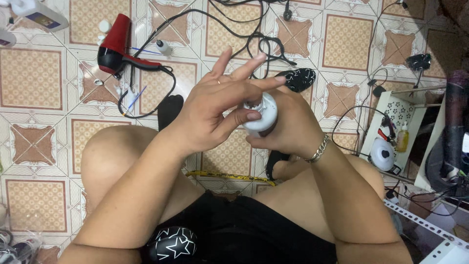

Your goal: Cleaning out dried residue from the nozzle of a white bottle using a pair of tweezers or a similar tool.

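One small white bulb-shaped housing [262, 116] is held above the person's lap, roughly at the middle of the view. Its body is smooth, white and rounded; the upper end shows a dark opening with a metallic rim. The right hand [288, 128] is wrapped around the housing from below and behind, closed on it. The left hand [215, 110] pinches the upper end between thumb and a bent finger, with the remaining fingers spread and raised. One metal chain bracelet [318, 149] sits on the right wrist.

The person is seated on the floor [44, 78], which is tiled in a repeating beige and brown pattern. Two bare knees frame the hands. One yellow strip [229, 176] lies on the tiles below the hands.

On the floor at upper left lies one red and black hair dryer [117, 46] with its black cord [146, 105] looped beside it. More black cables [259, 39] tangle near the top centre. One black slipper with white stars [299, 78] shows behind the fingertips. One white perforated rack [398, 115] stands at right, carrying one small yellow bottle [402, 137] and one white round device [382, 154].
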